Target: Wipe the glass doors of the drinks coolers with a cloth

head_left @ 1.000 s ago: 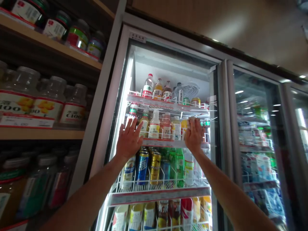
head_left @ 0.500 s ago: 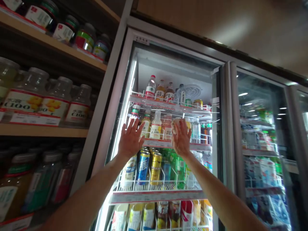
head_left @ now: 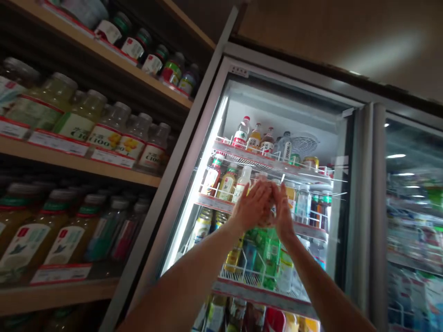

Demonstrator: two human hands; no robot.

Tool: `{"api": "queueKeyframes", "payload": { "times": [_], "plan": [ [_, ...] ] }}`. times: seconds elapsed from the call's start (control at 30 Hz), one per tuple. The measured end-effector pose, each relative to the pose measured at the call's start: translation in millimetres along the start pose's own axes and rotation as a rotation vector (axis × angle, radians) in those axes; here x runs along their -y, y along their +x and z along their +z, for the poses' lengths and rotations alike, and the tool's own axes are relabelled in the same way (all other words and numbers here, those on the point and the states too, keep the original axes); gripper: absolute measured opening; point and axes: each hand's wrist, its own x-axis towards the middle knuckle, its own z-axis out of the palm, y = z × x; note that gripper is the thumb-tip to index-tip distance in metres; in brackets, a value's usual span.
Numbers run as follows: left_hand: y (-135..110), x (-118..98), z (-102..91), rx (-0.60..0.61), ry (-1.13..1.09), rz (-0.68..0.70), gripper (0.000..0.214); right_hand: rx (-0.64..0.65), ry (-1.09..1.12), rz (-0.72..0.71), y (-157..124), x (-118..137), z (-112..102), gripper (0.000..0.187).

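Note:
In front of the lit drinks fridge, my left hand [head_left: 254, 207] is raised with its fingers stretched and slanting right. Close beside it my right hand [head_left: 284, 216] points upward, fingers extended. The fingertips of the two hands come near each other before the second shelf. A blurred skin-toned patch lies between them; I cannot tell whether it is a reflection in the glass. No held object shows in either hand. Behind them stand a white-capped bottle [head_left: 243, 182], a yellowish juice bottle [head_left: 226, 185] and green bottles [head_left: 272, 251].
Wooden shelves [head_left: 79, 154] with rows of juice bottles [head_left: 129, 143] rise at the left. The fridge frame [head_left: 207, 133] slants between them and the drinks. A second glass-fronted fridge [head_left: 415, 207] stands at the right. The top fridge shelf [head_left: 256, 159] carries several bottles and cans.
My hands, wide apart before, have come close together; the left moved right across the fridge front. The view has shifted left, so more of the wooden shelves shows.

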Motion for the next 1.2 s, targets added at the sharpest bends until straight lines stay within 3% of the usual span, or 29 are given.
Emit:
{"api": "queueKeyframes", "payload": {
  "times": [0.1, 0.17, 0.27, 0.37, 0.43, 0.47, 0.53, 0.6, 0.67, 0.7, 0.77, 0.8, 0.87, 0.97, 1.03, 1.1, 1.17, 1.2],
  "plan": [
    [10, -9, 12.5, -0.011, 0.024, 0.12, 0.046, -0.208, -0.098, 0.171, -2, -27, -27, 0.054],
    [10, 5, 12.1, -0.025, 0.035, 0.16, 0.04, -0.249, -0.289, 0.202, -5, -46, -40, 0.056],
    [4, 58, -5.9, -0.057, 0.06, 0.078, 0.035, -0.154, -0.556, 0.176, -12, -65, -49, 0.058],
    [-1, 119, -28.4, -0.15, 0.095, -0.17, 0.036, -0.125, -0.629, 0.194, -16, -69, -49, 0.059],
    [-4, 131, -32.2, -0.182, 0.109, -0.267, 0.039, -0.128, -0.639, 0.213, -16, -67, -48, 0.059],
    [-5, 125, -29.5, -0.209, 0.114, -0.309, 0.04, -0.126, -0.64, 0.214, -16, -66, -47, 0.059],
    [-7, 92, -16.6, -0.242, 0.097, -0.31, 0.049, -0.129, -0.638, 0.2, -16, -66, -48, 0.058],
    [-9, 51, -1.0, -0.212, 0.06, -0.181, 0.058, -0.125, -0.627, 0.182, -17, -67, -48, 0.057],
    [-9, 26, 7.9, -0.143, 0.045, -0.012, 0.05, -0.122, -0.615, 0.177, -17, -69, -49, 0.055],
    [-8, 24, 8.0, -0.106, 0.043, 0.06, 0.045, -0.126, -0.612, 0.174, -18, -69, -49, 0.054],
    [-1, 39, 0.4, -0.062, 0.054, 0.098, 0.041, -0.138, -0.614, 0.165, -18, -70, -49, 0.053],
    [4, 53, -5.5, -0.058, 0.066, 0.062, 0.04, -0.142, -0.617, 0.164, -18, -71, -49, 0.052],
    [11, 80, -15.5, -0.099, 0.108, -0.177, 0.043, -0.139, -0.62, 0.17, -18, -71, -48, 0.052],
    [11, 85, -16.5, -0.121, 0.126, -0.324, 0.046, -0.13, -0.608, 0.182, -19, -71, -49, 0.052],
    [3, 67, -10.1, -0.067, 0.096, -0.178, 0.044, -0.126, -0.598, 0.19, -19, -71, -50, 0.053],
    [-4, 50, -5.7, 0.023, 0.049, 0.098, 0.041, -0.126, -0.598, 0.197, -19, -71, -50, 0.053],
    [-5, 50, -7.1, 0.08, 0.019, 0.287, 0.039, -0.14, -0.611, 0.191, -19, -71, -50, 0.054],
    [-2, 56, -9.7, 0.076, 0.019, 0.287, 0.039, -0.148, -0.617, 0.185, -19, -71, -50, 0.054]
  ]
}}
